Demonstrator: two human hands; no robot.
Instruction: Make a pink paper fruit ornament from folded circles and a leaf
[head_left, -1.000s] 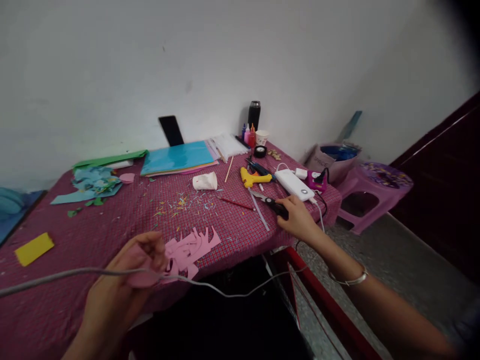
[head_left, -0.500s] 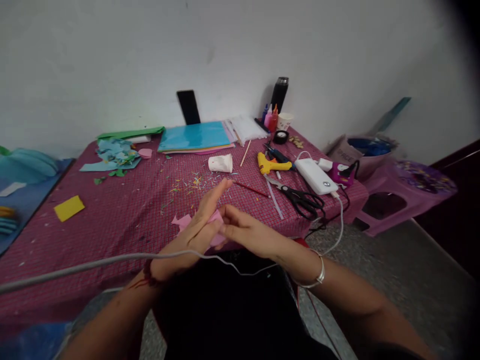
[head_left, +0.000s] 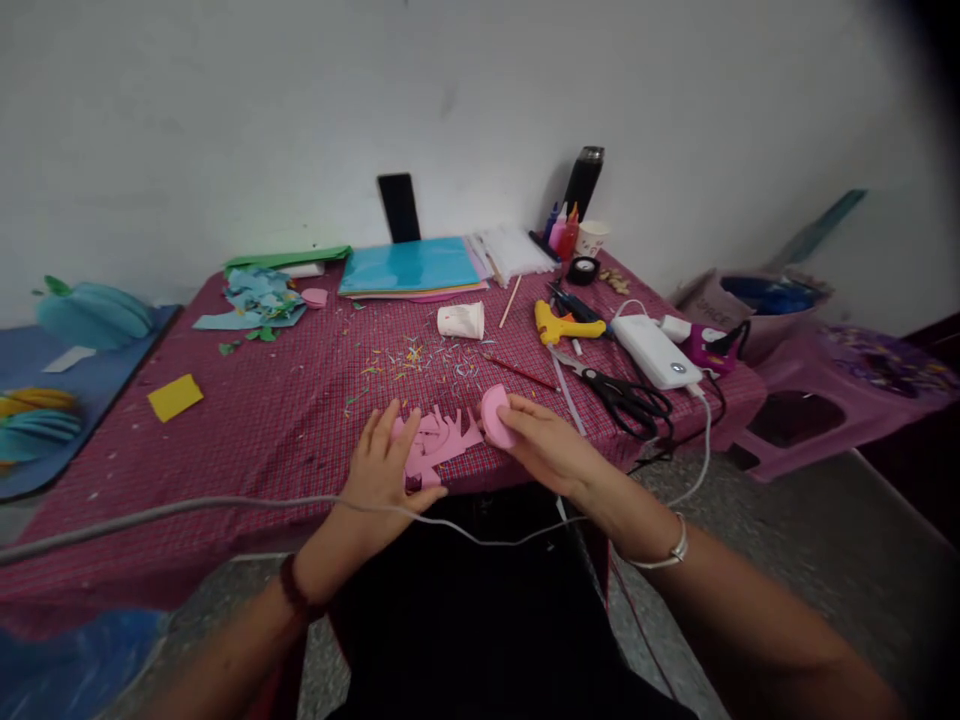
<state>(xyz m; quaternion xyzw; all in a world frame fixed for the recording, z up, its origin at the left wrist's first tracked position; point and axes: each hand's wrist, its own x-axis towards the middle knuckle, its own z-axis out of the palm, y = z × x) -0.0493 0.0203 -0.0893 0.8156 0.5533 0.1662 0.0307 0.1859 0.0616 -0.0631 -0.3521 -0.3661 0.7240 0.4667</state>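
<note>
My left hand (head_left: 386, 470) lies flat with fingers spread on a pile of pink paper scraps (head_left: 442, 440) at the near edge of the table (head_left: 247, 430). My right hand (head_left: 544, 445) pinches a rounded pink paper cut-out (head_left: 493, 415) and holds it just right of the scraps. Black scissors (head_left: 622, 393) lie on the cloth to the right of my right hand, untouched.
A grey cable (head_left: 225, 508) runs across in front of my arms. On the table lie a yellow glue gun (head_left: 559, 323), a white power bank (head_left: 654, 350), a tipped paper cup (head_left: 461, 320), a red pencil (head_left: 521, 373), coloured paper sheets (head_left: 409, 267) and a yellow square (head_left: 175, 397). A purple stool (head_left: 847, 385) stands to the right.
My right hand left the scissors and took the pink cut-out from my left hand. My left hand then dropped flat onto the pink scraps. The view shifted left.
</note>
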